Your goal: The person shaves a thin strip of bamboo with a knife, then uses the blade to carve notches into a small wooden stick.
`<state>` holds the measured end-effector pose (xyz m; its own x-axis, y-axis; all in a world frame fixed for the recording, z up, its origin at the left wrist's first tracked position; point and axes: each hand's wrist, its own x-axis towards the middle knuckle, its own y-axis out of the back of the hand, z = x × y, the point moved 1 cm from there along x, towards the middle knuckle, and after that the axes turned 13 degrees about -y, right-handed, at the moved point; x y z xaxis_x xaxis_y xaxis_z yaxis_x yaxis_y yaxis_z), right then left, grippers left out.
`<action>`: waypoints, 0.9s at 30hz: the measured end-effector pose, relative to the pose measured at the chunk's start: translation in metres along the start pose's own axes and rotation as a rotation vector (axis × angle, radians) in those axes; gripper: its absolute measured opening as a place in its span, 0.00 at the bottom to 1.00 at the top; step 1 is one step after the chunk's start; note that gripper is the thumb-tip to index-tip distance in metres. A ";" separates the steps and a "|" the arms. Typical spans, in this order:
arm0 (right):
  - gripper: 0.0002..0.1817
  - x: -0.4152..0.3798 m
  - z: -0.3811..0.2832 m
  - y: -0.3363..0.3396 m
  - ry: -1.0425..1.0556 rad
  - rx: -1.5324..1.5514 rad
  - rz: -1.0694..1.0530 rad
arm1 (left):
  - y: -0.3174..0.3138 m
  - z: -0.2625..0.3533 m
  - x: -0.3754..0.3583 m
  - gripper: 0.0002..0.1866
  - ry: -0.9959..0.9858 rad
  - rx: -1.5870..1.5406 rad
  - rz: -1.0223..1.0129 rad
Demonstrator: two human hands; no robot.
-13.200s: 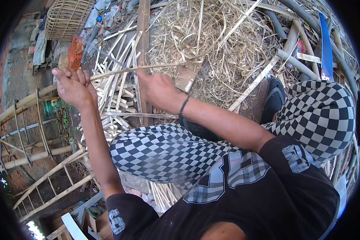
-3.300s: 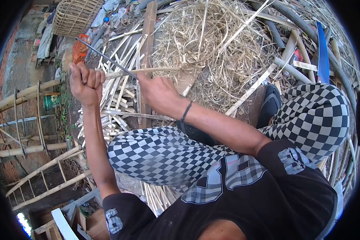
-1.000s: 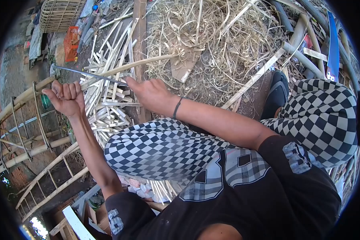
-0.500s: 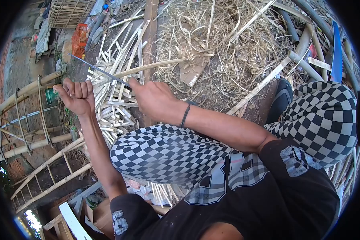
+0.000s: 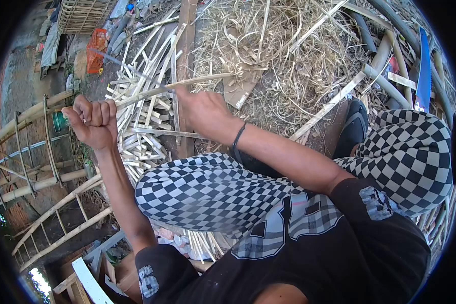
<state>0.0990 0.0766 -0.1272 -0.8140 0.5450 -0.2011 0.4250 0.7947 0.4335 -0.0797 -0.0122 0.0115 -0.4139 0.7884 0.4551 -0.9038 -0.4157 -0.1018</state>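
My left hand [image 5: 95, 121] is closed around the near end of a long, pale bamboo strip [image 5: 200, 79]. The strip slants up to the right, its far end lying over a small board [image 5: 238, 91] among the shavings. My right hand [image 5: 206, 114], with a dark band at the wrist, is closed on a knife whose handle is hidden in the fist. The knife blade [image 5: 137, 73], smeared by motion, points up-left and crosses the strip just beside my right fingers.
Split bamboo sticks [image 5: 144, 147] lie heaped beyond my left hand. Curly shavings [image 5: 294, 55] cover the ground ahead, beside a long plank [image 5: 187, 45]. A blue saw [image 5: 424, 71] stands at the far right near bamboo poles [image 5: 387, 86]. An orange crate [image 5: 97, 50] and woven basket [image 5: 86, 15] sit upper left.
My right hand has drawn the knife right along the strip, away from my left hand. My left hand has shifted only slightly left and keeps its grip.
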 end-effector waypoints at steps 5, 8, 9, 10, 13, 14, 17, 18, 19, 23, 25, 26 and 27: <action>0.19 0.035 0.082 -0.020 -0.153 -0.056 0.162 | 0.005 -0.004 0.005 0.27 0.009 -0.013 0.050; 0.20 0.015 0.041 -0.011 -0.065 0.018 0.117 | 0.007 -0.005 0.005 0.27 -0.019 -0.020 0.031; 0.20 0.006 0.026 -0.007 -0.066 0.014 0.102 | 0.007 -0.005 0.003 0.27 -0.014 -0.018 0.046; 0.20 -0.002 0.011 -0.002 0.002 0.004 0.090 | 0.007 -0.003 0.004 0.27 -0.013 -0.027 0.055; 0.19 0.007 0.022 -0.012 -0.006 0.006 0.136 | 0.001 0.002 0.009 0.27 -0.017 -0.022 0.013; 0.18 0.016 0.042 -0.019 -0.079 -0.019 0.134 | 0.002 0.001 0.009 0.27 -0.013 -0.013 0.042; 0.17 0.038 0.143 -0.032 -0.300 -0.159 0.139 | 0.005 -0.002 0.004 0.27 -0.004 -0.008 0.121; 0.16 0.036 0.156 -0.024 -0.395 -0.146 0.120 | 0.003 -0.001 0.004 0.27 -0.003 -0.017 0.075; 0.16 0.038 0.159 -0.025 -0.399 -0.144 0.132 | 0.000 -0.002 0.007 0.27 -0.005 -0.030 0.027; 0.16 0.027 0.126 -0.022 -0.435 -0.120 0.159 | 0.002 -0.002 0.014 0.26 -0.018 -0.023 0.057; 0.20 0.021 0.094 -0.019 -0.224 -0.062 0.153 | 0.004 0.000 0.017 0.26 0.012 -0.093 0.038; 0.20 0.017 0.082 -0.017 -0.224 -0.062 0.153 | 0.003 0.001 0.017 0.26 0.009 -0.115 0.026; 0.19 0.013 0.071 -0.014 -0.150 -0.065 0.158 | 0.001 0.002 0.017 0.26 0.008 -0.116 0.024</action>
<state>0.1108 0.0912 -0.1978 -0.6692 0.6988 -0.2527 0.5119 0.6800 0.5249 -0.0878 -0.0002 0.0212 -0.4359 0.7825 0.4445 -0.9000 -0.3797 -0.2142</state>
